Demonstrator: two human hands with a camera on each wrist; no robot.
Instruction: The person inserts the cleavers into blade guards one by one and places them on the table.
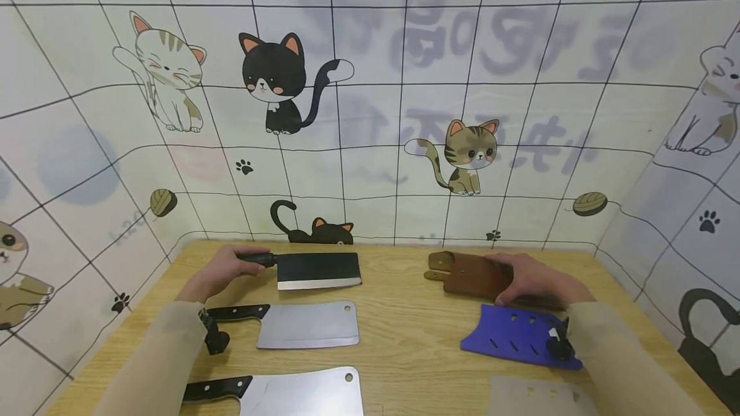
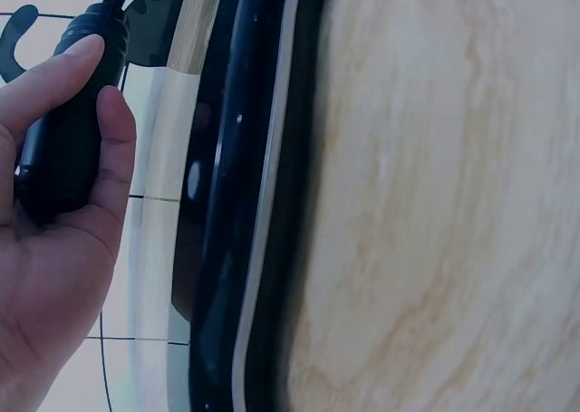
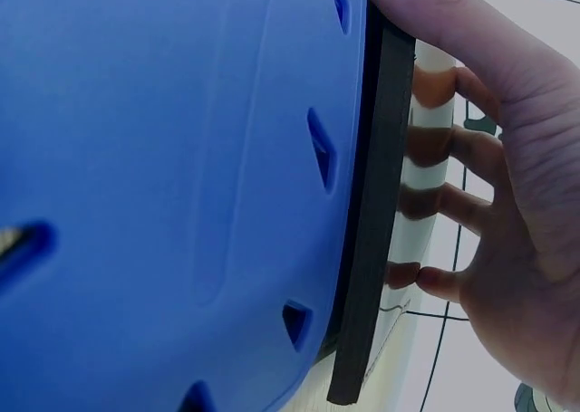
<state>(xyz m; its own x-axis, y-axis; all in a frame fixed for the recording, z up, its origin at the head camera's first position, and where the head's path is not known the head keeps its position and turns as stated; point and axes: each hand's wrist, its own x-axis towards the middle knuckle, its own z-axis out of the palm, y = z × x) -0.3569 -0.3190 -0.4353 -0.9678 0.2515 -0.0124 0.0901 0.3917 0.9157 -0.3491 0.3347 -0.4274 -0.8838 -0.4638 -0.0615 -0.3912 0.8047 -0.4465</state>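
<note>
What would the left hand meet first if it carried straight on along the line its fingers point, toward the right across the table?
Probably the dark cleaver's own blade, since the left hand grips its handle; beyond it lies bare table, then likely the brown sheath.

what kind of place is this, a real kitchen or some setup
Likely a staged tabletop setup, not a working kitchen: a wooden table boxed in by a cartoon-cat backdrop, with three cleavers and blade sheaths laid out. The left hand grips the black cleaver; the right hand rests on the brown sheath.
</note>
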